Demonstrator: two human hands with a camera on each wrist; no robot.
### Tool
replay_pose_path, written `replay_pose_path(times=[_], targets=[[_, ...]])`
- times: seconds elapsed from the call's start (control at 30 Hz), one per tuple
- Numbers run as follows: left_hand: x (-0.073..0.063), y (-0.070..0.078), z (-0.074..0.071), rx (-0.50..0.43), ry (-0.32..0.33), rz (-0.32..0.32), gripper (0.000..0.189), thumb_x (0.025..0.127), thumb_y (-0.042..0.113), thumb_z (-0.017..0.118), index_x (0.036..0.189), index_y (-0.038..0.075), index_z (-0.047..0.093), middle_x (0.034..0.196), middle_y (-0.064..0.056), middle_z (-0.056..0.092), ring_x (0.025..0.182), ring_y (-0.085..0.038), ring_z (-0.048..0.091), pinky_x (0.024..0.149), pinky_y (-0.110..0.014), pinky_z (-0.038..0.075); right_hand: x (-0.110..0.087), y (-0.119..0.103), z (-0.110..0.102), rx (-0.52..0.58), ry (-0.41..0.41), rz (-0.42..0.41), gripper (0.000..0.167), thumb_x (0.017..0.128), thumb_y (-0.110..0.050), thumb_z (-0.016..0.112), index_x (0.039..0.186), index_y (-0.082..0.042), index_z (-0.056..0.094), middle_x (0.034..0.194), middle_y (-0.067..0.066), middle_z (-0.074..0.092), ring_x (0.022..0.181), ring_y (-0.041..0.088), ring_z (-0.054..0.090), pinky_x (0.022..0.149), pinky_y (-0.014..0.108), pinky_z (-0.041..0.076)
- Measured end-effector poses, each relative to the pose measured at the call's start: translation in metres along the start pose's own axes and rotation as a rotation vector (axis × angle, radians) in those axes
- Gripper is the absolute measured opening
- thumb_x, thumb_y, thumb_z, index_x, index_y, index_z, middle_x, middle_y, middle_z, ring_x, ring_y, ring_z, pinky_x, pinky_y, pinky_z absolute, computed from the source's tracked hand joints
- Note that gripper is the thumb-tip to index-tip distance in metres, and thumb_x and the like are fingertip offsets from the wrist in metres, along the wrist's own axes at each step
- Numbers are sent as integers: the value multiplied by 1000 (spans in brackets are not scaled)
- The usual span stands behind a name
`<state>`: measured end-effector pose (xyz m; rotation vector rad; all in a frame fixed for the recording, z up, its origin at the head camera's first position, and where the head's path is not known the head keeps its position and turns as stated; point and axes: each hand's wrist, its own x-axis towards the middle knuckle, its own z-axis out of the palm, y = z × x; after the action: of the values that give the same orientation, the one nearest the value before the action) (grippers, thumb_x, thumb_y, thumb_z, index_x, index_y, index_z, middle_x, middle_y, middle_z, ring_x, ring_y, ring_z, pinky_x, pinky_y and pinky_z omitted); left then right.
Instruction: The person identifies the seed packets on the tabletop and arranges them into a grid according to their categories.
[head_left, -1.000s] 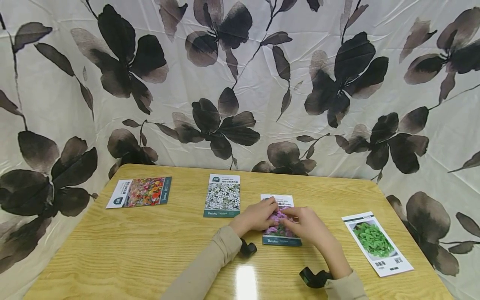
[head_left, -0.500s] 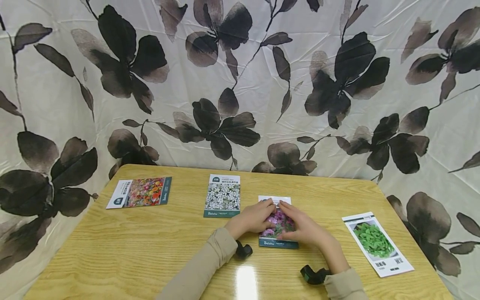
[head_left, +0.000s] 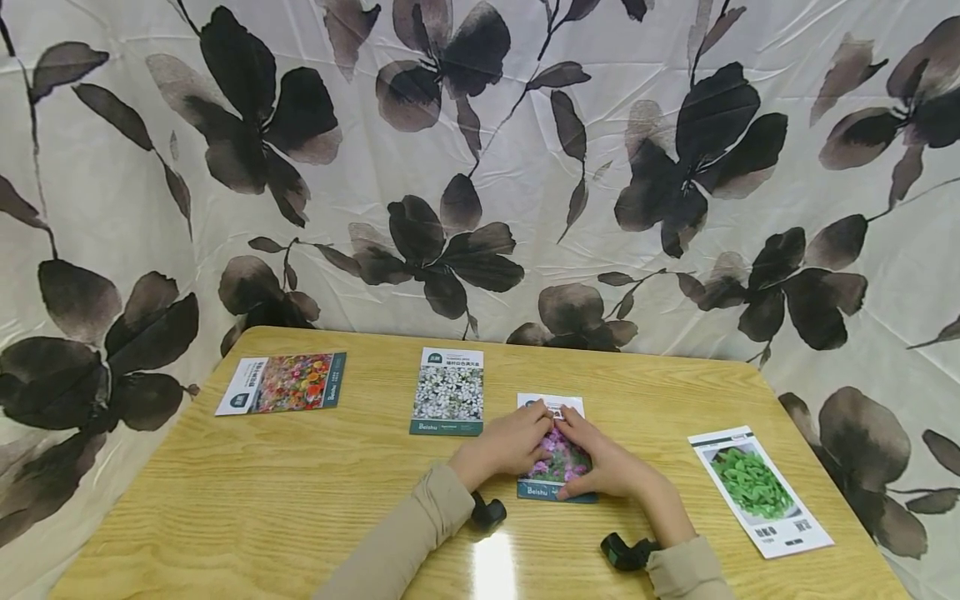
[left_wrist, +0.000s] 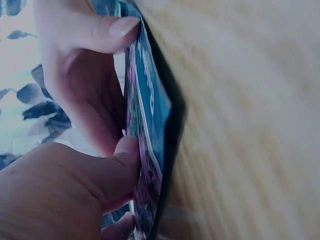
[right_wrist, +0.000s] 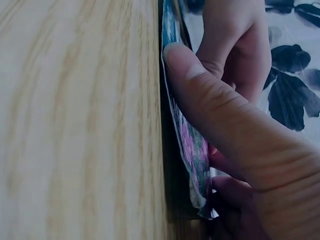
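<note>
In the head view a seed packet with pink flowers (head_left: 551,471) lies on the wooden table, under both hands. My left hand (head_left: 504,442) rests on its left side, its thumb (left_wrist: 127,155) pressing the printed face in the left wrist view. From the right, my right hand (head_left: 617,463) spreads over the packet, fingertips near the white top. Its thumb (right_wrist: 187,60) lies along the teal bottom strip, as the right wrist view shows. The hands partly cover the picture, and a dark shadow runs under the packet's edge.
A white-flower seed packet (head_left: 447,392) lies left of the hands. Farther left is a sideways packet with mixed red and orange flowers (head_left: 292,383). A tilted packet with green leaves (head_left: 757,487) lies at the right. Behind the table (head_left: 262,500) hangs a floral cloth (head_left: 337,275).
The pink-flower packet has shifted slightly left and toward the person. The right hand's thumb and fingers have spread wider, with the thumb moving down to the bottom strip. The left hand stays on the packet.
</note>
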<state>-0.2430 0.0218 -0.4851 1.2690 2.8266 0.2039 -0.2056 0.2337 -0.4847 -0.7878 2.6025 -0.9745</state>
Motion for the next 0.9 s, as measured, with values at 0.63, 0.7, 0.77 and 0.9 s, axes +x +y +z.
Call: replay_pose_path(times=[0.63,0.7,0.77,0.9], targets=[[-31,9,4,53,-7,1,68,100,51,51,153,11,39,160,-11,29,149,-29,23,117,-39,29,2,1,4,-26,-3,15,108,74,-41,87,154,2,29,164,20,10,149,43,7,116,61,17],[-33,9,5,60,-13,-5,69,100,52,50,154,11,38,161,-10,27,149,-29,21,117,-39,28,2,0,4,-35,-2,18,108,74,-41,87,154,2,29,164,20,11,148,44,8,115,62,17],[-34,10,5,64,-14,-6,70,100,53,49,154,10,37,162,-10,27,150,-29,20,118,-39,27,2,-1,4,-48,-1,12,107,74,-42,86,153,3,31,163,20,13,148,45,9,115,62,18],[-35,10,4,71,-3,2,70,100,51,50,154,8,36,161,-12,28,149,-30,21,119,-38,23,4,-4,5,-80,-7,-26,100,77,-42,84,152,3,34,162,20,18,148,43,15,115,60,21]])
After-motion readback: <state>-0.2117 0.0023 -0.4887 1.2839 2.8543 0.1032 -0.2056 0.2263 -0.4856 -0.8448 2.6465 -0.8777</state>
